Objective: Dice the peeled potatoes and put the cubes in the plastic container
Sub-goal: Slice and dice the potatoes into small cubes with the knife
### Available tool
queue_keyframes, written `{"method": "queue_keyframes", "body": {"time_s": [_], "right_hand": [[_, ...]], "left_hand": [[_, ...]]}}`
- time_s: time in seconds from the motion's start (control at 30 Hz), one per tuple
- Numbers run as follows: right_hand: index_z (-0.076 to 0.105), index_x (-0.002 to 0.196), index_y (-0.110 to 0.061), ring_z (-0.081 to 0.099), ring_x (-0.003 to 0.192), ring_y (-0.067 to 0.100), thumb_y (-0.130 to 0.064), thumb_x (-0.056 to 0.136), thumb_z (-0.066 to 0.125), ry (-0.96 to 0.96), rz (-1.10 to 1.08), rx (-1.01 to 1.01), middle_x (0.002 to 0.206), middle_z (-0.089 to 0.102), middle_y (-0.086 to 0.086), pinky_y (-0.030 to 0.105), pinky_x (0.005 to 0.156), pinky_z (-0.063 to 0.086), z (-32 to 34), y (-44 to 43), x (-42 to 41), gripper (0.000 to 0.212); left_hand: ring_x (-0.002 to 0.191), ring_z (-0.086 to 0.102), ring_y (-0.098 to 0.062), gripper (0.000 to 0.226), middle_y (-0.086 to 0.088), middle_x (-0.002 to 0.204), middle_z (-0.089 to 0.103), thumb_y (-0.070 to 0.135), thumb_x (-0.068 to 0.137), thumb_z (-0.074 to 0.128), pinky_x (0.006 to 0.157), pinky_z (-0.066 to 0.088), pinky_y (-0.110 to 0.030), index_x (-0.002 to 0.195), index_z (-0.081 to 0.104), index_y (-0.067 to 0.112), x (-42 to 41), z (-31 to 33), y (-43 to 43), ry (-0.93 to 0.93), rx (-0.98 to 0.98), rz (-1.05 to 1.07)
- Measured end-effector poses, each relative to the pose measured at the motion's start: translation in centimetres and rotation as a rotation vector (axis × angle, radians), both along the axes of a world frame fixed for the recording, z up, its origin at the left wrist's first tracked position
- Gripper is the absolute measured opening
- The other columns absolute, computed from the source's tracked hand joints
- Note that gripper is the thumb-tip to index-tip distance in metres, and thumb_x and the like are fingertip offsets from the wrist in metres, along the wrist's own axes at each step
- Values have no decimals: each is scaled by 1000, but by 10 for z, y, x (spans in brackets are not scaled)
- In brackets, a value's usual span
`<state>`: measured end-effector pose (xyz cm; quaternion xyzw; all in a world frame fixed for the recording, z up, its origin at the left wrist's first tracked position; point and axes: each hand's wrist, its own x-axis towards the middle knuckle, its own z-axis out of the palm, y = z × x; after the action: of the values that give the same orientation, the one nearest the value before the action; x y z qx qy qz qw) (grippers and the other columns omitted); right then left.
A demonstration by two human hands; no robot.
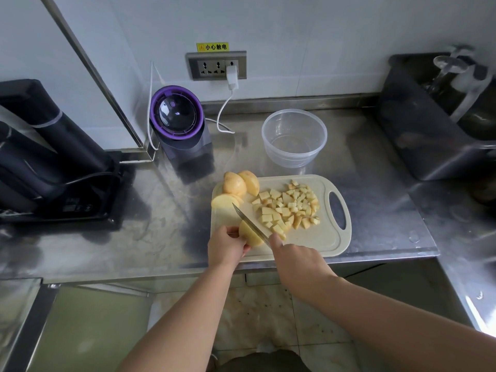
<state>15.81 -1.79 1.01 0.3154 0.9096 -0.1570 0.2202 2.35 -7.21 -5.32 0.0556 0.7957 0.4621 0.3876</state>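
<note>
A beige cutting board (316, 237) lies on the steel counter. My left hand (226, 247) grips a potato half (249, 234) at the board's front left. My right hand (295, 257) holds a knife (248, 220), its blade resting across that potato half and pointing away to the left. A pile of potato cubes (290, 206) covers the board's middle. Peeled potato pieces (236, 185) sit at the board's far left corner. Behind the board stands a clear plastic container (294, 138) with nothing in it.
A purple-rimmed appliance (178, 122) stands at the back left, with white cables running to a wall socket (217, 66). Black equipment (51, 157) fills the left of the counter. A dark bin (440, 116) sits at the right. The counter's front edge (161, 275) runs just below the board.
</note>
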Motion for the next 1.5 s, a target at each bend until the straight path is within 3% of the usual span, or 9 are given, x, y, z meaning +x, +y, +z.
{"method": "queue_keyframes", "body": {"time_s": [0.37,0.5,0.6,0.83,1.0,1.13,1.27,1.4,1.5], "right_hand": [[19,138,-13,58,74,20,2,93,46,-66,35,-7,80,48,1,32,63,49,-7,6,-3,54],[18,141,-13,59,77,21,0,95,46,-92,36,-14,88,53,3,32,64,48,-12,4,-8,55],[18,140,-13,62,79,21,-1,95,47,-88,35,-6,84,50,1,31,63,48,-15,4,-9,55],[22,130,-19,60,74,21,0,94,43,11,-37,-55,80,52,1,36,71,55,-7,3,4,46],[23,129,-16,59,71,23,3,92,41,40,-15,-14,80,53,2,35,63,49,-1,-3,5,45],[21,135,-16,58,72,22,2,93,42,17,-6,-29,75,47,1,34,62,48,0,-6,3,50],[21,138,-16,62,78,23,0,95,44,6,-10,-49,76,48,1,36,70,55,-1,-8,1,51],[21,138,-15,63,77,22,0,95,44,2,0,-41,75,48,1,35,68,54,-3,-7,-2,51],[21,138,-15,64,79,22,-1,96,45,-12,12,-36,81,51,3,34,67,54,-3,-6,-4,51]], "left_hand": [[83,71,-27,21,-5,92,70,7,86,66,79,59,-45,80,58,25,-2,-3,0,40,-3,-37],[74,71,-21,25,3,86,68,3,88,61,78,60,-42,81,57,26,-1,-4,0,28,13,-26],[71,71,-19,24,1,90,68,2,89,59,77,60,-40,84,58,26,-1,-4,0,26,17,-24],[80,71,-24,18,-3,93,68,6,87,63,79,59,-43,85,57,23,0,-2,0,28,0,-34],[85,70,-24,16,-7,105,64,5,91,62,65,57,-26,95,52,17,1,0,1,-26,12,39],[92,69,-27,14,-8,103,66,7,89,65,68,58,-28,97,57,13,2,1,0,-27,17,38],[88,70,-25,11,-9,98,69,7,88,65,68,58,-28,88,60,17,2,1,-4,-21,34,19],[86,70,-25,13,-9,95,69,4,89,64,64,56,-26,87,60,16,2,2,-4,-17,43,32],[89,70,-26,13,-8,95,68,3,89,65,69,58,-29,88,59,15,2,1,-3,-27,55,43]]}}
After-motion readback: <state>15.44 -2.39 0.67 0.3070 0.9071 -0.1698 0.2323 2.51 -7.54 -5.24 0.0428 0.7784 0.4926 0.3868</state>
